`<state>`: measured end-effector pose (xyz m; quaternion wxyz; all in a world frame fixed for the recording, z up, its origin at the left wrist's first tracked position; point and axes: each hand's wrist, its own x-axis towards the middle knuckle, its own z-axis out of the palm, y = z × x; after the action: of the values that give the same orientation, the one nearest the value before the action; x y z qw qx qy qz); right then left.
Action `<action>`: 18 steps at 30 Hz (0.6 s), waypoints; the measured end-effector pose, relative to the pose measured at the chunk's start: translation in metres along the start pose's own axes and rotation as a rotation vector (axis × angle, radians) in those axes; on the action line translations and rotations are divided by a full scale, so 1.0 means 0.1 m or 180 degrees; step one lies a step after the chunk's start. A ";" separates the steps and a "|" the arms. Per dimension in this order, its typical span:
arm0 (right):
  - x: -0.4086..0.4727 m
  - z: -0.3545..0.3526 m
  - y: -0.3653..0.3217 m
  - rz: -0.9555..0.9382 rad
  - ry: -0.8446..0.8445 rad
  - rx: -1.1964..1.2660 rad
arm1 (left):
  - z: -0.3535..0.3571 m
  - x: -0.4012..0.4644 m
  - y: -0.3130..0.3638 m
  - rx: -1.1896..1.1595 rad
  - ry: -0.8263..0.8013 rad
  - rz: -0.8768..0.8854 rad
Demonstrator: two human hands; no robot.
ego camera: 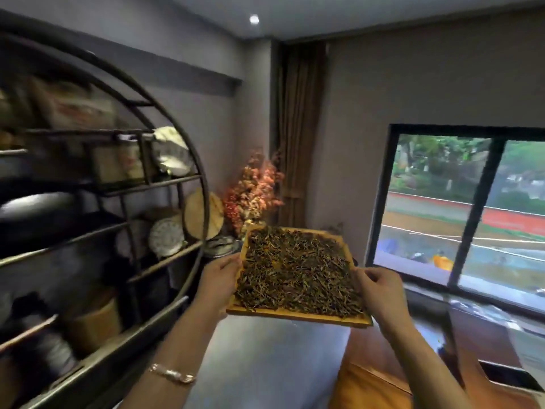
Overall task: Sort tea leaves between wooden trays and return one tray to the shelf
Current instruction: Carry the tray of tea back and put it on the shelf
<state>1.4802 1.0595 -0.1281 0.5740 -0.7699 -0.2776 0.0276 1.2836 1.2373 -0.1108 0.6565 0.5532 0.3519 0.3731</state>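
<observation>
A square wooden tray (298,315) is held up in the air in front of me, covered with dark dried tea leaves (298,268). My left hand (219,280) grips the tray's left edge and my right hand (380,287) grips its right edge. The tray is roughly level, tipped slightly toward me. A round dark metal shelf (165,184) stands to the left, its rim close to the tray's left side. No second tray is in view.
The shelf holds wrapped tea cakes (166,236), boxes and a round wooden container (94,324). Dried orange-red flowers (253,193) stand in the corner behind the tray, beside a brown curtain (300,128). A large window (463,208) fills the right wall. An orange cushion (371,385) lies low right.
</observation>
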 end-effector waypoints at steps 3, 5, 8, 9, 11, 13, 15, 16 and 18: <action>-0.09 0.76 -0.33 -0.0177 -0.0498 0.0200 | -0.82 -0.06 0.13 -0.0038 0.0495 0.0086; -0.20 1.25 -0.57 -0.0302 -0.0776 0.0317 | -1.33 -0.14 0.21 -0.0062 0.0812 0.0094; -0.42 1.93 -0.95 -0.0424 -0.1216 0.0448 | -2.05 -0.27 0.34 -0.0133 0.1279 0.0147; -0.49 2.14 -1.07 -0.0502 -0.1339 0.0466 | -2.28 -0.31 0.37 -0.0120 0.1434 0.0171; -0.64 2.56 -1.31 -0.0673 -0.1531 0.0526 | -2.72 -0.37 0.43 -0.0197 0.1700 0.0214; -0.79 2.96 -1.53 -0.0794 -0.1751 0.0546 | -3.16 -0.41 0.48 -0.0242 0.1921 0.0262; -0.94 3.37 -1.74 -0.0826 -0.1962 0.0577 | -3.59 -0.41 0.53 -0.0267 0.2075 0.0284; -1.01 3.57 -1.85 -0.0815 -0.2060 0.0631 | -3.81 -0.41 0.56 -0.0273 0.2130 0.0293; -1.14 3.97 -2.04 -0.0871 -0.2237 0.0714 | -4.22 -0.39 0.60 -0.0234 0.2258 0.0315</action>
<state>1.1595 1.3903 -0.1115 0.5229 -0.6019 -0.5525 0.2429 0.8899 1.4058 -0.1088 0.4941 0.3816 0.5170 0.5857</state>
